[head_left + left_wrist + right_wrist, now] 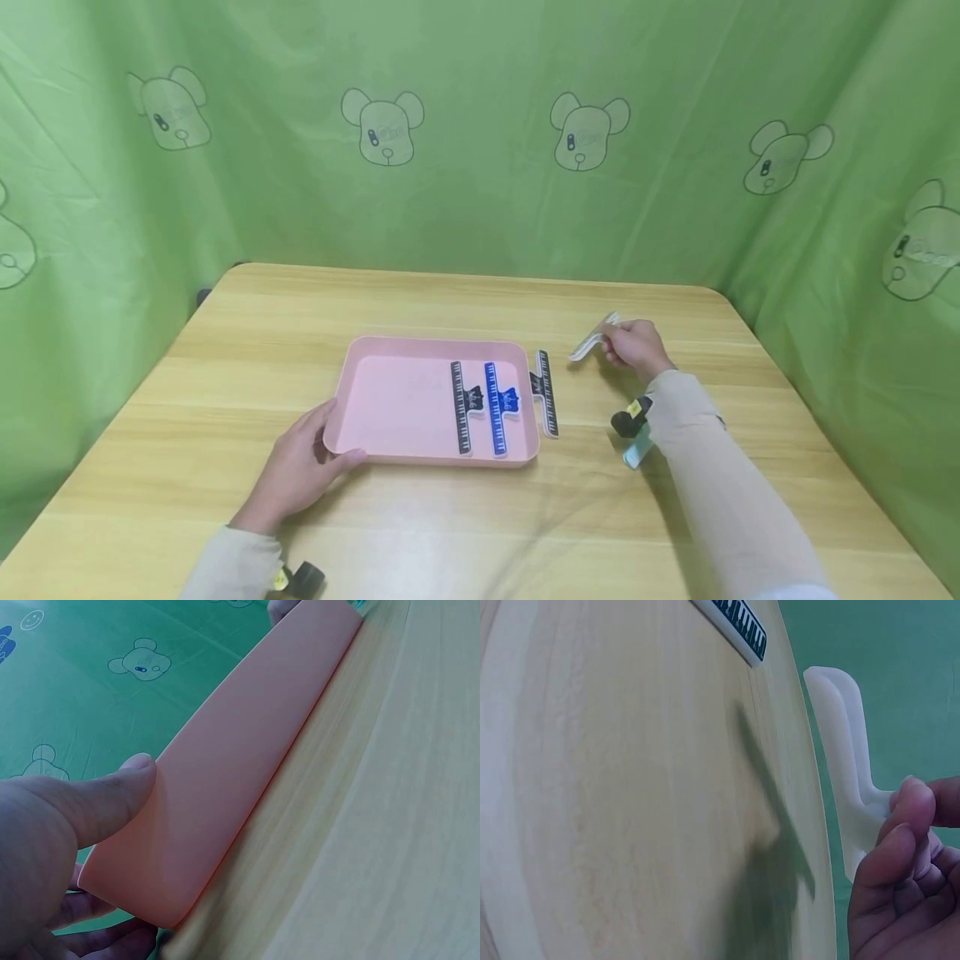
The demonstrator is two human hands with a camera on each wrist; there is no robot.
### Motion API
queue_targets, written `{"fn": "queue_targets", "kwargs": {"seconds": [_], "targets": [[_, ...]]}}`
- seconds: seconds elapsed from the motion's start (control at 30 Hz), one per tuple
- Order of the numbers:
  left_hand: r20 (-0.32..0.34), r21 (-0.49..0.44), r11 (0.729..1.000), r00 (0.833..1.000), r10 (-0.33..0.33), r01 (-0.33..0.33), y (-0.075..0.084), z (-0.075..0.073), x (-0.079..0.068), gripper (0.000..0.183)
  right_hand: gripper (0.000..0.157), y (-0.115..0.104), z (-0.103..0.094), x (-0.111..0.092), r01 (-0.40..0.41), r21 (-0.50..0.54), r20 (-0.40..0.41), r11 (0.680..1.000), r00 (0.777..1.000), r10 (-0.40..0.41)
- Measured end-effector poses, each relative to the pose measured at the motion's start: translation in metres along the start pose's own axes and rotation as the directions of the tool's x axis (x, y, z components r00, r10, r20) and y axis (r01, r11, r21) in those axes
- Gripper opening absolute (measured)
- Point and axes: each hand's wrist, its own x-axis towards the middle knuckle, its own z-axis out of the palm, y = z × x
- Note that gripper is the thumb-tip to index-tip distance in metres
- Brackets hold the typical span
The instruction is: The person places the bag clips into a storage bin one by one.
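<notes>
At two o'clock from the pink tray (397, 408), the right hand (636, 343) pinches a white clip (847, 772), apparently a carrying step; the left hand (300, 458) grips the tray's eight-o'clock corner. Next likely calls for controlled placing.

A white clip (847, 765) is slanting in midair, pinched in the right hand (636, 346). A shallow pink tray (401, 404) is lying flat, holding a black clip (461, 408) and a blue clip (495, 408), both piano-key patterned, side by side. A second black clip (549, 396) is lying just outside its right end.
</notes>
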Motion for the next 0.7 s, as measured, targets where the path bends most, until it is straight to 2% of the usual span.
{"fn": "queue_targets", "kwargs": {"seconds": [0.23, 0.7], "targets": [[-0.002, -0.003, 1.000, 1.000, 0.000, 0.000, 0.001, 0.000, -0.001, 0.084, 0.031, -0.002, 0.002, -0.001, 0.018, 0.020, -0.001, 1.000, 1.000, -0.018], [-0.006, 0.015, 1.000, 1.000, 0.016, -0.016, 0.001, 0.000, -0.002, 0.080, 0.034, -0.011, 0.005, -0.006, 0.055, -0.019, -0.003, 0.998, 0.998, -0.055]]}}
